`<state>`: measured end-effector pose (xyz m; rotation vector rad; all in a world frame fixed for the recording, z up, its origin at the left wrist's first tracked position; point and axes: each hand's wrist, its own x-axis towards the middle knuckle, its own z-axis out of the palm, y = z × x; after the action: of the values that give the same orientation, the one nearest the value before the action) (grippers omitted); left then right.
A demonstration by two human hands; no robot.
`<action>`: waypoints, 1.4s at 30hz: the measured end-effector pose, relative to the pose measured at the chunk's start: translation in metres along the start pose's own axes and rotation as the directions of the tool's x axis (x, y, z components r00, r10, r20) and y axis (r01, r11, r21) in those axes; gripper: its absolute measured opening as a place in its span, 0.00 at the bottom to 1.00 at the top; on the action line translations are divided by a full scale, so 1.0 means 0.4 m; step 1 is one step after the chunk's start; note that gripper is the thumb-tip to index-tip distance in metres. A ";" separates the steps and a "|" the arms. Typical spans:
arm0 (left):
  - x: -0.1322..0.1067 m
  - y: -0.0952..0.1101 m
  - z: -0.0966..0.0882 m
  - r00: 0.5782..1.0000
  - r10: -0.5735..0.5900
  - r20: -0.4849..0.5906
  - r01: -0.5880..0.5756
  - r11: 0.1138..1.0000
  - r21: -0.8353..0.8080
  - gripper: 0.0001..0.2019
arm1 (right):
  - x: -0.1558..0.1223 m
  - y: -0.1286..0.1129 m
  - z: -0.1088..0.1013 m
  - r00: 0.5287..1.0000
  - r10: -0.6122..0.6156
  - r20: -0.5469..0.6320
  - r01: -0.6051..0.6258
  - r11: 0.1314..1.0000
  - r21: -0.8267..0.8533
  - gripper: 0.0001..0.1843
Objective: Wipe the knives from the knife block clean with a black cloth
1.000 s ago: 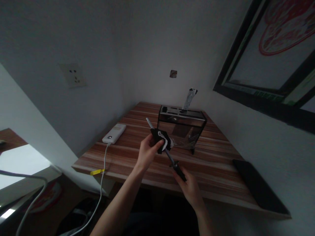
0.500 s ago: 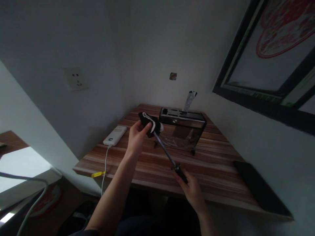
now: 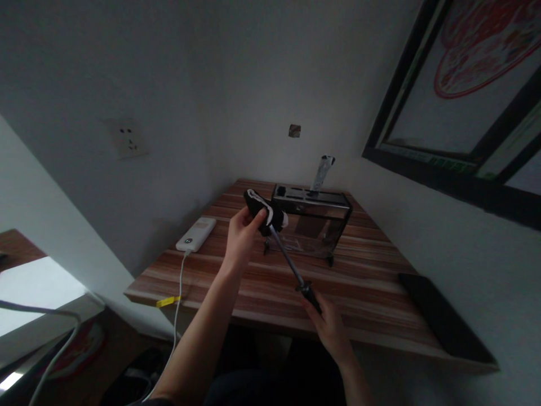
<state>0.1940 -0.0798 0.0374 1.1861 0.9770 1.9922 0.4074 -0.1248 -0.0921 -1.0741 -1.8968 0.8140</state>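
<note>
My left hand (image 3: 242, 235) is closed on a black cloth with a white edge (image 3: 262, 212), wrapped round the far tip of a thin steel rod (image 3: 288, 260). My right hand (image 3: 330, 330) grips the rod's black handle (image 3: 311, 298) near the table's front edge. The rod slants up and away over the wooden table (image 3: 262, 282), its tip just in front of a shiny metal knife block (image 3: 311, 220) with slots on top.
A white power bank (image 3: 196, 234) with a cable (image 3: 179, 293) lies at the table's left. A black flat object (image 3: 443, 324) lies at the right edge. A silvery item (image 3: 321, 172) stands behind the block. A wall socket (image 3: 125, 138) and a framed picture (image 3: 465, 101) hang nearby.
My left hand slid the cloth from the rod's middle up to its far tip. The right hand kept its hold on the handle.
</note>
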 end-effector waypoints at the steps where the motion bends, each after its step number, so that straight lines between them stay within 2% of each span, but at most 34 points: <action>1: -0.009 -0.001 0.007 1.000 -0.010 0.004 0.010 1.000 0.009 0.12 | 0.001 0.001 0.001 1.000 -0.011 -0.002 0.011 1.000 -0.013 0.20; 7: -0.075 -0.022 0.037 0.991 -0.129 0.041 0.128 0.992 0.007 0.12 | 0.002 -0.003 0.005 1.000 -0.025 -0.017 0.024 0.997 -0.074 0.21; 11: -0.102 -0.038 0.038 0.982 -0.157 0.103 0.159 0.987 -0.011 0.12 | 0.000 -0.009 0.006 0.999 -0.032 -0.023 0.030 0.995 -0.097 0.20; 15: -0.126 -0.055 0.040 0.971 -0.183 0.154 0.177 0.983 0.049 0.13 | 0.000 -0.006 0.010 0.996 -0.068 -0.058 0.060 0.990 -0.124 0.18; 24: -0.181 -0.082 0.052 0.955 -0.182 0.232 0.138 0.971 0.196 0.13 | -0.003 -0.008 0.015 0.995 -0.054 -0.081 0.040 0.986 -0.164 0.18; 29: -0.206 -0.090 0.057 0.927 -0.247 0.284 0.197 0.961 0.193 0.17 | -0.004 -0.023 0.010 0.997 -0.035 -0.075 0.024 0.990 -0.141 0.17; 32: -0.218 -0.097 0.057 0.918 -0.244 0.312 0.182 0.960 0.213 0.17 | -0.004 -0.027 0.008 0.997 -0.030 -0.067 0.021 0.992 -0.128 0.16; 42: -0.250 -0.126 0.061 0.931 -0.198 0.307 0.134 0.967 0.217 0.20 | -0.006 -0.016 0.008 0.997 -0.031 -0.067 0.025 0.995 -0.097 0.15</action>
<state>0.2636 -0.1255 -0.0415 1.4317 1.0739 1.5322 0.4031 -0.1299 -0.0892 -1.1167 -1.9055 0.6677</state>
